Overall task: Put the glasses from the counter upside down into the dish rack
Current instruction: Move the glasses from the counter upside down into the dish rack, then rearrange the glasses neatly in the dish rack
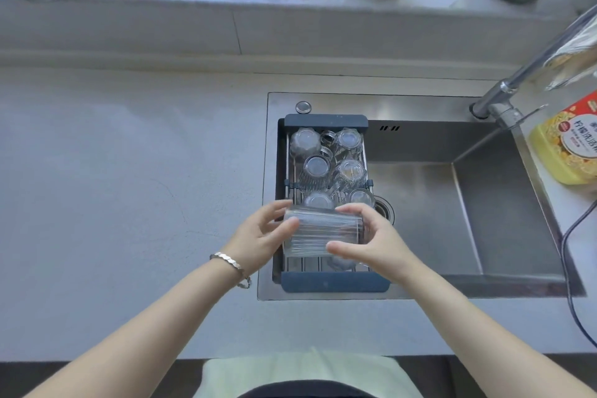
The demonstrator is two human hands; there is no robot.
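Both hands meet over the near end of the dish rack. Left hand and right hand each clasp a side of one ribbed glass, lying roughly sideways between them, above the rack's bars. Bracelet on left wrist. Rack spans the left part of the steel sink. Several glasses stand bottoms-up in the rack's far half. Grey desk to the left. Yellow detergent bottle beside the faucet.
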